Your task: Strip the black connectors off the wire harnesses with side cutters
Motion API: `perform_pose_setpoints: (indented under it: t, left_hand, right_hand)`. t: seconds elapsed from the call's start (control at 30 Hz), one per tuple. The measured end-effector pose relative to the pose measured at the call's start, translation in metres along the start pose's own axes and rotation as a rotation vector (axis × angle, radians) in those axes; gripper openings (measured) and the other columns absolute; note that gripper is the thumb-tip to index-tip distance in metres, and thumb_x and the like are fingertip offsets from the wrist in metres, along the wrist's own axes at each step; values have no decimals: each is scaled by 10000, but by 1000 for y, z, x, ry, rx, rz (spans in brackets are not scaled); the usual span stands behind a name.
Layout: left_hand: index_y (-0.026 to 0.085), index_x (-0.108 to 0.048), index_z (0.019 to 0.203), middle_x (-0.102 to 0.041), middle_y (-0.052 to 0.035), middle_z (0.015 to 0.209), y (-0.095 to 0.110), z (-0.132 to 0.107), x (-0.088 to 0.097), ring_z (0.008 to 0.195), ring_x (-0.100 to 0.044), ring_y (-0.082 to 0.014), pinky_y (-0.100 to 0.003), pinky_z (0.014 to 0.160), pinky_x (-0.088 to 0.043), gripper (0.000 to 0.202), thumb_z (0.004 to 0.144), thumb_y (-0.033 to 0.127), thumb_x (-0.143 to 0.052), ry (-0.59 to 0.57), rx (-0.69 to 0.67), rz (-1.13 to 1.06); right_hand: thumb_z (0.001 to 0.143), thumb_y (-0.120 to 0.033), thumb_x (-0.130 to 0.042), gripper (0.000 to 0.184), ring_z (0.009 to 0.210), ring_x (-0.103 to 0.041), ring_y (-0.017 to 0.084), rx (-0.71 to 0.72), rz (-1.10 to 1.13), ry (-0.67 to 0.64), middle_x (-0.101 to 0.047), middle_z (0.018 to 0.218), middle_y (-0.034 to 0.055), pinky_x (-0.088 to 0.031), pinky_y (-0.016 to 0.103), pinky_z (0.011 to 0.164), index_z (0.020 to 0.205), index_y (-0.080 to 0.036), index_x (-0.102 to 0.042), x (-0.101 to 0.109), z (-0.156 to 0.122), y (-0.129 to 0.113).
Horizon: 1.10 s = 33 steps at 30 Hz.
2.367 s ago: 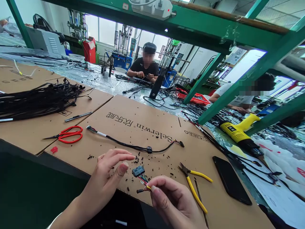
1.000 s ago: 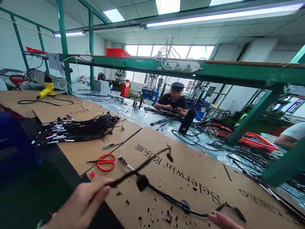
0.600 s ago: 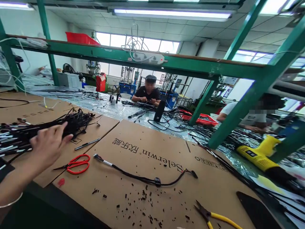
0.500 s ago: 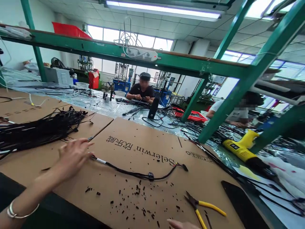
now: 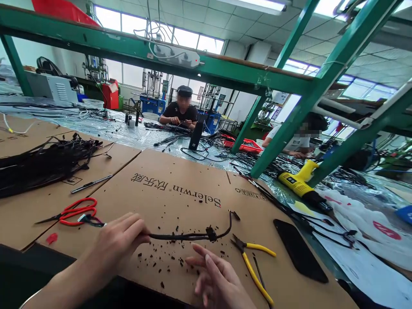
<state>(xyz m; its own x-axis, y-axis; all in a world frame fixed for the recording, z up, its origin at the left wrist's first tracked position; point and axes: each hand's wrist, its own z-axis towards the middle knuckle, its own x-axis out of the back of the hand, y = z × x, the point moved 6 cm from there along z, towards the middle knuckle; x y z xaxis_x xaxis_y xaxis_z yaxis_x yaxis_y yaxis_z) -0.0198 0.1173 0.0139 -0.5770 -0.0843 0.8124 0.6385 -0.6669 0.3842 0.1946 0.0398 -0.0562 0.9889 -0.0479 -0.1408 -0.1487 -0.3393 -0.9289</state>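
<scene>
My left hand (image 5: 120, 238) is closed around a black wire harness (image 5: 180, 236). A white connector with coloured wires sticks out on the left of that hand. Rightward the harness runs past a black clip-like block (image 5: 211, 234) and bends up to a small dark end. Just below the harness, my right hand (image 5: 214, 274) has its fingers apart and holds nothing. Yellow-handled cutting pliers (image 5: 254, 262) lie open to its right. Red-handled scissors (image 5: 79, 211) and a slim metal pen-like tool (image 5: 91, 184) rest to the left.
Small black scraps (image 5: 161, 257) litter the cardboard (image 5: 180, 171). A bundle of black cables (image 5: 48, 163) lies at left. At right are a black phone-like slab (image 5: 301, 250), a yellow heat gun (image 5: 301, 182) and green frame posts (image 5: 280, 124). Two people sit across the bench.
My left hand has moved right and now grips the harness, uncovering the scissors and slim tool. My right hand has come up into view near the harness. The view has shifted.
</scene>
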Motion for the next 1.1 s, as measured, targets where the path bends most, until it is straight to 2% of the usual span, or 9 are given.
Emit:
perform_pose_setpoints:
  t: [0.13,0.33,0.5,0.63,0.7,0.77,0.87,1.0,1.1]
  left_hand:
    - [170,-571,742,-584,27,677,39,-36,14,602,-529,-31,-104,578,-394,114,832,118,-523,219,-149,-165]
    - [198,-643,959,-658,-9,793,45,-53,-40,684,-589,-36,-78,634,-469,360,862,475,-435,-269,378,-709]
    - [114,-587,913,-642,-47,748,71,-40,-58,544,-499,-32,-116,516,-435,389,854,470,-439,-353,320,-925]
    - [135,-546,763,-610,-3,638,89,-30,-32,493,-471,-27,-124,484,-361,221,901,201,-387,-5,-101,-503]
    - [147,-527,743,-538,20,565,92,-34,-18,476,-432,-36,-145,470,-323,204,891,142,-387,198,-215,-329]
    - [151,-478,686,-459,37,521,79,-37,-14,456,-388,-27,-133,452,-315,232,898,166,-384,202,-91,-432]
    - [153,-427,651,-407,45,518,49,-47,-20,472,-409,-17,-97,467,-375,308,914,304,-377,97,269,-959]
    - [140,-310,511,-295,33,476,26,-60,-13,497,-388,-34,-111,498,-396,519,886,496,-354,222,494,-1207]
    - [141,-516,650,-482,6,613,42,-55,-26,594,-458,-40,-106,560,-414,457,796,573,-484,-187,465,-991]
  right_hand:
    - [813,-517,-560,400,566,-548,38,159,274,36,-585,891,26,-405,156,492,1019,-177,-604,-28,0,-15]
    - [822,-503,-552,360,552,-533,47,259,67,27,-555,772,16,-406,169,515,918,-172,-659,-39,-22,-30]
    - [889,-515,-414,412,702,-503,88,240,-326,20,-540,834,38,-436,213,665,1035,-199,-635,-35,-38,-25]
    - [862,-552,-436,412,945,-489,151,256,-481,88,-533,927,51,-381,263,866,988,-231,-661,-30,-44,-27]
    - [841,-588,-445,441,809,-475,130,201,-444,111,-503,798,30,-373,255,776,954,-224,-667,-32,-45,-27]
    - [803,-634,-471,487,617,-383,82,134,-319,155,-432,693,0,-325,233,610,906,-201,-670,-35,-46,-28]
    - [741,-662,-540,513,548,-316,49,119,-163,213,-384,653,-15,-257,217,537,815,-175,-682,-39,-48,-33]
    - [732,-649,-566,485,552,-339,48,134,-96,204,-384,662,-15,-272,225,549,829,-193,-702,-42,-48,-30]
    - [781,-584,-559,399,577,-382,54,180,-52,120,-362,623,-25,-328,211,598,916,-235,-700,-45,-43,-20]
